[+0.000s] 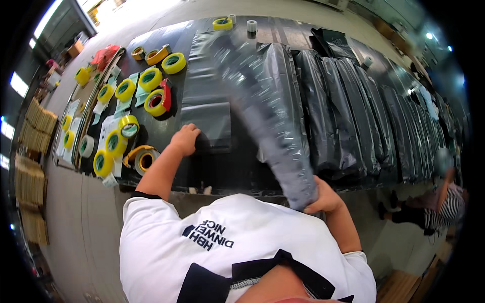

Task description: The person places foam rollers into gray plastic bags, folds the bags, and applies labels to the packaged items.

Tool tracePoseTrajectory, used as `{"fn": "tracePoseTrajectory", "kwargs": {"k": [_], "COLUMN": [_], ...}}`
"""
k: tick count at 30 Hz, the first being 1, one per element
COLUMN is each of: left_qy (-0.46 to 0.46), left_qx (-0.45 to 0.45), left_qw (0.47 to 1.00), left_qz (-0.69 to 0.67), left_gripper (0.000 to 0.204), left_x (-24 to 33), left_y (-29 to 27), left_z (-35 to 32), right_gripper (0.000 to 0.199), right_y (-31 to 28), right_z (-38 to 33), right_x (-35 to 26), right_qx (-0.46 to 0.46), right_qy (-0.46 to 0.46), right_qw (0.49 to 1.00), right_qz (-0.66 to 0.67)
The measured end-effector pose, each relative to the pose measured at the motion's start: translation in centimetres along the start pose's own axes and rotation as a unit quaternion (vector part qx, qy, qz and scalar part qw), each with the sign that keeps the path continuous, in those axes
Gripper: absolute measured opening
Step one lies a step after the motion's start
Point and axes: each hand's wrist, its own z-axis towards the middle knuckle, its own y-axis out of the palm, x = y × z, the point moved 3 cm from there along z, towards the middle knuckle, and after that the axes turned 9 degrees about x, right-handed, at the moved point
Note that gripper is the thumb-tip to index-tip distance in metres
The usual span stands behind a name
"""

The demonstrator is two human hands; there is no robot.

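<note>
My right hand [326, 196] is closed around the near end of a long, dark, plastic-wrapped bundle [268, 126]. The bundle slants up and away to the left, smeared by motion toward its far end. On the black table, my left hand [187, 139] rests with bent fingers, nothing visible in it. It lies beside the left edge of a flat grey plastic bag [209, 121], near the bag's close end. That flat plastic stretches toward the table's far side. Just right of the moving bundle lies another dark plastic-wrapped bundle [283, 86].
Several dark wrapped bundles [348, 111] line the table's right side. Yellow tape rolls [150, 80], a red tape dispenser [165, 96] and papers cover its left. White rolls [251, 26] stand at the far edge. Another person [444, 202] is at the right; cardboard stacks [35, 126] stand left.
</note>
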Motion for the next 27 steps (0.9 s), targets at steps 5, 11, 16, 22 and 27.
{"fn": "tracePoseTrajectory", "kwargs": {"k": [5, 11, 16, 22, 27], "left_qy": [0.136, 0.181, -0.043, -0.125, 0.117], "left_qx": [0.048, 0.09, 0.02, 0.001, 0.369], "left_qw": [0.989, 0.979, 0.971, 0.905, 0.888], "left_qz": [0.044, 0.0, -0.235, -0.406, -0.247], "left_gripper": [0.029, 0.023, 0.021, 0.023, 0.013], "left_x": [-3.3, -3.3, -5.9, -8.0, -3.4], "left_y": [4.9, 2.4, 2.6, 4.2, -1.8], "left_z": [0.5, 0.6, 3.9, 6.0, 1.6], "right_gripper": [0.089, 0.094, 0.096, 0.089, 0.08], "right_y": [10.2, 14.3, 17.7, 19.0, 18.3], "right_z": [2.0, -0.2, -2.3, -1.2, -1.4], "right_x": [4.5, 9.7, 7.5, 5.7, 7.1], "right_qx": [0.11, 0.258, 0.342, 0.309, 0.261], "right_qy": [0.127, 0.125, 0.162, 0.24, 0.231], "right_qw": [0.979, 0.945, 0.882, 0.815, 0.927], "right_qz": [-0.117, -0.16, -0.28, -0.428, -0.139]}}
